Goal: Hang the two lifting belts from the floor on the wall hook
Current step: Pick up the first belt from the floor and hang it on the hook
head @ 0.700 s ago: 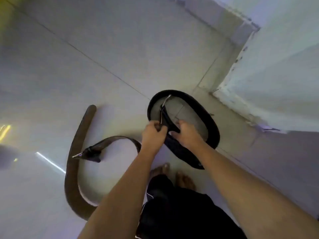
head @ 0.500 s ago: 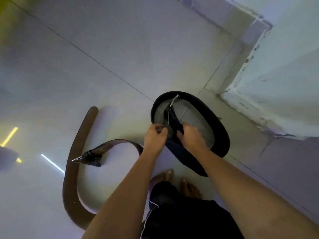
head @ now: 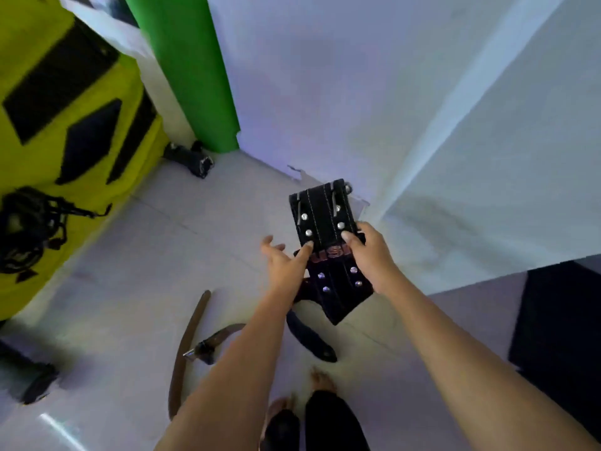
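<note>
Black lifting belt up off the floor, near the white wall, clamped at its edge by the right hand. Left hand spread loose, only a fingertip touching the strap. Brown belt lying on the tiles beside the bare feet.

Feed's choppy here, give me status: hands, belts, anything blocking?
Right hand gripping black belt, raised off floor. Left hand open, fingertip on belt. Brown belt on the floor. Hook not in view; nothing blocking.
</note>
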{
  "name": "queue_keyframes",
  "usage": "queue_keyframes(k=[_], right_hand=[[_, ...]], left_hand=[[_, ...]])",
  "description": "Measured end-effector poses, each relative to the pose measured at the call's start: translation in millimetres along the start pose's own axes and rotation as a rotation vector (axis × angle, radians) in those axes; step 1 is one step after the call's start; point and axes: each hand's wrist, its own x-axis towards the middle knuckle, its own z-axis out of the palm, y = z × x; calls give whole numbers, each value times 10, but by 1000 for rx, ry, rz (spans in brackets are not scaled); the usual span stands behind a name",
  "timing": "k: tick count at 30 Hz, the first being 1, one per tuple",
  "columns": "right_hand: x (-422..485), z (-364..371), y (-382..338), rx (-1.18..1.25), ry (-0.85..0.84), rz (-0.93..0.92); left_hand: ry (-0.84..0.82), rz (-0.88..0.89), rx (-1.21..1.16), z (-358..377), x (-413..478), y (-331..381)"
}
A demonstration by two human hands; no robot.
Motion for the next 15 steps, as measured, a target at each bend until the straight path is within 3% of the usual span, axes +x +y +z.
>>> queue_keyframes(k=[6, 15], right_hand=[[-1072, -961, -1356, 229, 143, -166], [-2726, -1880, -2308, 647, 319, -347]], left_hand=[[-403, 189, -103, -201, -1077, 1404], [-560, 633, -183, -201, -2792, 2717]])
